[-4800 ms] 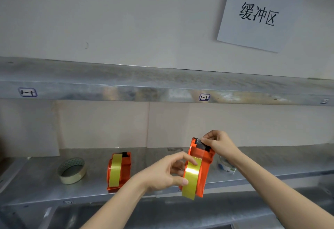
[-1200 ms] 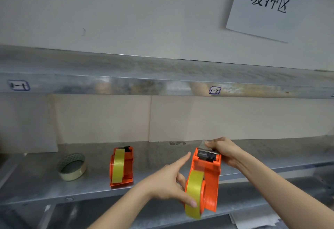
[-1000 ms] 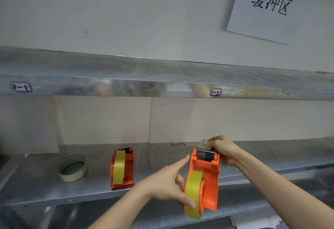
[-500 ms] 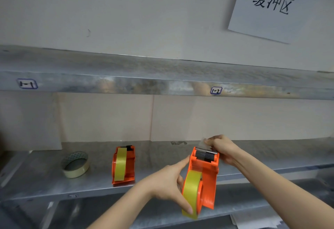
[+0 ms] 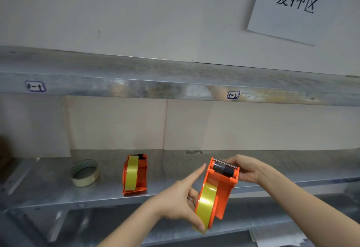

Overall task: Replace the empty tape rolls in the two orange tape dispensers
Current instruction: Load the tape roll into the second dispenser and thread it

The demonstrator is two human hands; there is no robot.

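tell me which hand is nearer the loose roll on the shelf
Left. The left hand is at the tape side of the held dispenser, right of the roll; the right hand grips its top, farther right.

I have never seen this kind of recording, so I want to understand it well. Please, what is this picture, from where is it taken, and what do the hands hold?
There is no machine here. A person works with two bare hands, and one camera worn on the person's head looks forward and down at them. The left hand and the right hand together hold an orange tape dispenser in the air, in front of a metal shelf. The left hand grips it low, with the thumb on the yellow tape roll inside it. The right hand grips its top end, beside the black roller. On the shelf stands a second dispenser, also with yellow tape. To its left lies a pale loose tape roll. A paper sign hangs on the wall above.
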